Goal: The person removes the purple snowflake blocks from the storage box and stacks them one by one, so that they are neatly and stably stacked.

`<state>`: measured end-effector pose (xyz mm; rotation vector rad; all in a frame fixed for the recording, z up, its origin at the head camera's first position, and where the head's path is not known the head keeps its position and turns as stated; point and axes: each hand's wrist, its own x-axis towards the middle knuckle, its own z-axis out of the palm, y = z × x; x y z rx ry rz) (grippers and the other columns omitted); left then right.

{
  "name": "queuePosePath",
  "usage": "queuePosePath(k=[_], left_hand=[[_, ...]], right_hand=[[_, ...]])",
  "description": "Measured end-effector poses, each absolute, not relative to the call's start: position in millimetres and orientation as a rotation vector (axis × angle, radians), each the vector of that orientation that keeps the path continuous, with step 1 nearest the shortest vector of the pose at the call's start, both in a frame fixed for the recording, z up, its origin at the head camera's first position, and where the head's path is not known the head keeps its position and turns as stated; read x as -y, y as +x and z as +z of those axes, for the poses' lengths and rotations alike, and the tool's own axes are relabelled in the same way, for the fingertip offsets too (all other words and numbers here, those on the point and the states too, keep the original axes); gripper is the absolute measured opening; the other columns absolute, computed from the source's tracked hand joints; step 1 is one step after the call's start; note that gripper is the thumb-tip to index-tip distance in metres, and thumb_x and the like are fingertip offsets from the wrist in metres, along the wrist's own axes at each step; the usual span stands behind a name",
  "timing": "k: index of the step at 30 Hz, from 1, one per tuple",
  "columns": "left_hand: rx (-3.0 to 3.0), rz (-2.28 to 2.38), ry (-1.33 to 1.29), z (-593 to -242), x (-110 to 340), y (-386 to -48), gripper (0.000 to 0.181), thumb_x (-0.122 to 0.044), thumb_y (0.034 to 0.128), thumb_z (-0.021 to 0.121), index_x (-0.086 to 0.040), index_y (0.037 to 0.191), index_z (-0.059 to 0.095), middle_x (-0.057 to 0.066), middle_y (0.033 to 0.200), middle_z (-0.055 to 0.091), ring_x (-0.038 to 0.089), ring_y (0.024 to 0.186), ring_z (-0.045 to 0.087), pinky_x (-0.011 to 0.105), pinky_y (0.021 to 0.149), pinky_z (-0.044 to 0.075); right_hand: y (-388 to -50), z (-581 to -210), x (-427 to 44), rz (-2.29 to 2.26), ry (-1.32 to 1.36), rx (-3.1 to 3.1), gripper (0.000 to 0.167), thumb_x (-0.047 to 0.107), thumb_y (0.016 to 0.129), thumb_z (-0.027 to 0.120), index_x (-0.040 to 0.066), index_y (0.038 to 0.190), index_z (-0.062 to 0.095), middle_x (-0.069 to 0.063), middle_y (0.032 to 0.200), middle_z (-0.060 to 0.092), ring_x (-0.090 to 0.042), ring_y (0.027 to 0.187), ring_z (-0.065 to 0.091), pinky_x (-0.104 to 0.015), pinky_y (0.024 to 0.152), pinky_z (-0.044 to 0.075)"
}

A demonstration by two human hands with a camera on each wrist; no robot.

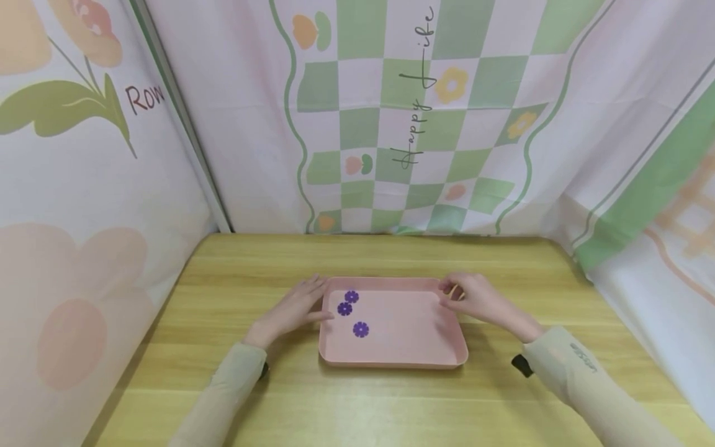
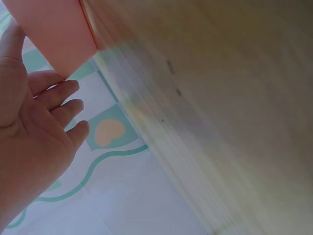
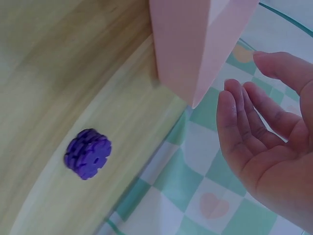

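A shallow pink tray (image 1: 393, 357) lies on the wooden table. Inside it, towards the left, are three purple notched discs (image 1: 360, 329), two of them side by side at the upper left. My left hand (image 1: 292, 309) rests at the tray's left edge, thumb across the rim and fingers near the far corner. Over the far right corner hovers my right hand (image 1: 475, 298), loosely curled, thumb apart from the fingers. No object shows in its grasp in the right wrist view. There, a stack of purple notched discs (image 3: 88, 153) stands on the table outside the tray; my right hand hides it in the head view.
The wooden table (image 1: 391, 410) runs back to a green-and-white checked curtain (image 1: 413, 124). Printed cloth also hangs on the left (image 1: 84, 248) and right sides. Dark bands (image 1: 522, 365) show near both cuffs.
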<state>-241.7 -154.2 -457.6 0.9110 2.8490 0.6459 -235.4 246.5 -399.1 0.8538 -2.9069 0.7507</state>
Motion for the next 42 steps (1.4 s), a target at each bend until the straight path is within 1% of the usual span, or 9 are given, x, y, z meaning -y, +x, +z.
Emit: queuePosePath(k=[4, 9, 11, 13, 19, 27, 35, 37, 42], left_hand=[[-2.846, 0.637, 0.908, -458.3, 154.8, -242.2, 0.083, -0.048, 0.0945, 0.06, -0.002, 0.155, 0.026, 0.02, 0.162, 0.027, 0.037, 0.154, 0.018, 0.056, 0.127, 0.015], [-2.841, 0.626, 0.906, -459.1, 154.4, -242.9, 0.083, -0.049, 0.0947, 0.059, -0.003, 0.155, 0.026, 0.019, 0.162, 0.026, 0.037, 0.154, 0.017, 0.056, 0.127, 0.015], [-2.84, 0.627, 0.907, -459.4, 154.3, -242.9, 0.082, -0.049, 0.0948, 0.059, -0.003, 0.155, 0.026, 0.02, 0.163, 0.026, 0.036, 0.154, 0.017, 0.056, 0.127, 0.015], [-2.841, 0.626, 0.905, -460.0, 154.5, -243.1, 0.082, -0.048, 0.0947, 0.059, -0.004, 0.155, 0.026, 0.019, 0.163, 0.026, 0.036, 0.154, 0.017, 0.056, 0.127, 0.015], [-2.852, 0.622, 0.919, -460.0, 154.4, -243.5, 0.083, -0.049, 0.0944, 0.059, -0.002, 0.155, 0.027, 0.021, 0.162, 0.027, 0.037, 0.154, 0.019, 0.057, 0.127, 0.016], [-2.853, 0.611, 0.903, -458.9, 155.0, -243.2, 0.082, -0.049, 0.0944, 0.059, -0.004, 0.155, 0.027, 0.019, 0.162, 0.026, 0.036, 0.154, 0.019, 0.055, 0.127, 0.016], [-2.845, 0.62, 0.897, -458.5, 154.4, -243.3, 0.082, -0.048, 0.0945, 0.06, -0.004, 0.155, 0.026, 0.019, 0.162, 0.026, 0.036, 0.154, 0.019, 0.056, 0.127, 0.015], [-2.847, 0.619, 0.901, -459.4, 154.5, -243.7, 0.082, -0.047, 0.0948, 0.06, -0.004, 0.155, 0.026, 0.02, 0.162, 0.027, 0.037, 0.154, 0.019, 0.056, 0.127, 0.016], [-2.849, 0.622, 0.901, -460.3, 154.6, -244.5, 0.081, -0.047, 0.095, 0.06, -0.004, 0.155, 0.027, 0.02, 0.162, 0.026, 0.036, 0.154, 0.018, 0.056, 0.127, 0.016]], right_hand=[[-237.9, -396.8, -241.8, 0.737, 0.878, 2.922, 0.022, 0.008, 0.085, 0.075, -0.003, 0.103, 0.068, -0.014, 0.094, 0.073, -0.016, 0.077, 0.068, -0.022, 0.064, 0.059], [-239.9, -394.3, -233.3, 0.751, 0.923, 2.926, 0.024, 0.007, 0.085, 0.075, -0.005, 0.105, 0.067, -0.017, 0.095, 0.072, -0.019, 0.078, 0.068, -0.031, 0.067, 0.062], [-240.2, -393.4, -229.3, 0.753, 0.934, 2.927, 0.025, 0.006, 0.085, 0.074, -0.005, 0.105, 0.067, -0.018, 0.095, 0.072, -0.019, 0.078, 0.068, -0.033, 0.069, 0.063], [-241.5, -392.6, -225.1, 0.754, 0.944, 2.93, 0.025, 0.005, 0.084, 0.074, -0.006, 0.106, 0.067, -0.018, 0.096, 0.072, -0.018, 0.078, 0.068, -0.032, 0.069, 0.063], [-247.3, -392.7, -213.6, 0.758, 0.982, 2.949, 0.027, 0.006, 0.084, 0.075, -0.006, 0.107, 0.067, -0.018, 0.095, 0.072, -0.014, 0.076, 0.067, -0.025, 0.068, 0.061], [-252.5, -393.5, -199.4, 0.762, 1.039, 2.93, 0.026, 0.006, 0.084, 0.074, -0.006, 0.106, 0.067, -0.018, 0.095, 0.072, -0.015, 0.077, 0.068, -0.029, 0.069, 0.063], [-257.6, -393.7, -183.8, 0.791, 1.09, 2.919, 0.025, 0.006, 0.084, 0.074, -0.005, 0.105, 0.067, -0.018, 0.095, 0.072, -0.013, 0.076, 0.068, -0.022, 0.069, 0.061], [-258.7, -393.8, -179.9, 0.798, 1.09, 2.914, 0.025, 0.007, 0.084, 0.074, -0.004, 0.105, 0.067, -0.017, 0.095, 0.072, -0.013, 0.076, 0.068, -0.022, 0.069, 0.061], [-260.2, -393.5, -169.6, 0.805, 1.117, 2.892, 0.025, 0.008, 0.084, 0.075, -0.004, 0.105, 0.067, -0.017, 0.096, 0.072, -0.014, 0.076, 0.068, -0.027, 0.071, 0.063]])
